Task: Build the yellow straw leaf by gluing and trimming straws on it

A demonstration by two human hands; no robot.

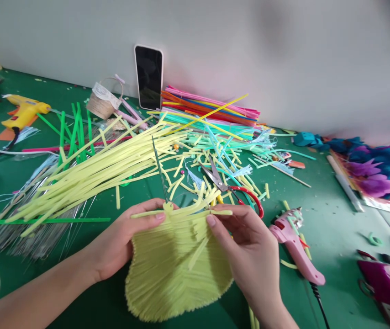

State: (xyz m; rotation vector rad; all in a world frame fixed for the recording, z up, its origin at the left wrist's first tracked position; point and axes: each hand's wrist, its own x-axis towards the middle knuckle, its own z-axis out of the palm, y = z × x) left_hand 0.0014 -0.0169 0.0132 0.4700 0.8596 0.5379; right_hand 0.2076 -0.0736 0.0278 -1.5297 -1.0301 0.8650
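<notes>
A wide, leaf-shaped piece made of pale yellow pipe cleaners [167,283] hangs between my two hands, with a dark green stem [159,167] rising from its top. My left hand [142,228] grips its upper left edge, thumb pressed on the front near the stem. With thumb and forefinger, my right hand [245,242] pinches a short yellow pipe cleaner [224,212] at the upper right. Open scissors with red handles [224,185] lie just behind the right hand. Past the left hand spreads a pile of loose yellow pipe cleaners [109,160].
A pink glue gun [299,249] lies at right, a yellow one [23,112] at far left. Against the wall leans a phone [149,77], beside coloured pipe cleaner bundles [212,109]. Wire stems [40,228] lie at left, purple and blue petals [376,169] at right.
</notes>
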